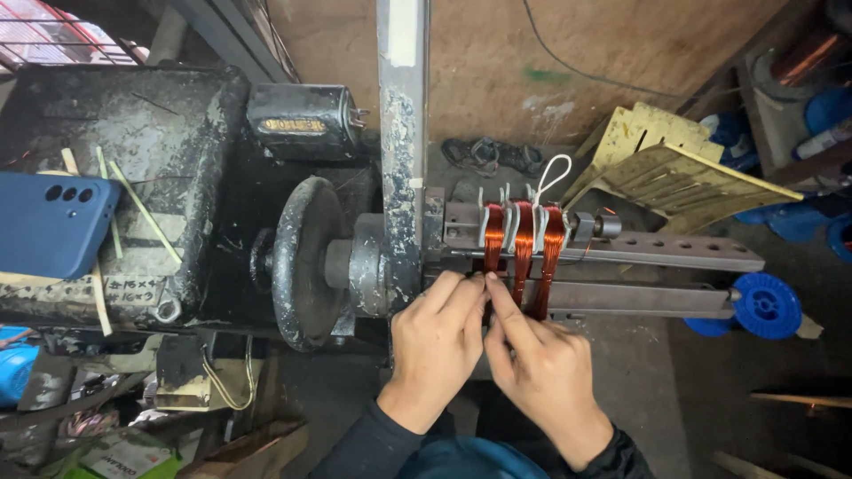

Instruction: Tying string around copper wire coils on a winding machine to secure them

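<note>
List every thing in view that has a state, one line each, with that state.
Left hand: fingertips pinching at the leftmost copper coil.
Right hand: index finger raised against the same coil.
Copper coils: three, wound on the former, white ties sticking up.
Handwheel: mounted on the shaft, untouched.
Blue phone: lying face down.
Blue spool: on its side, looks empty.

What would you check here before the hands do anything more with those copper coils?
1. Both hands on the coils: ok; left hand and right hand pinch at the copper coils.
2. Coils seated in separate slots on the winding former: ok, three bundles.
3. White ties in place: ok.
4. Flywheel at rest: cannot tell.
5. Fingers away from the flywheel: ok.
</note>
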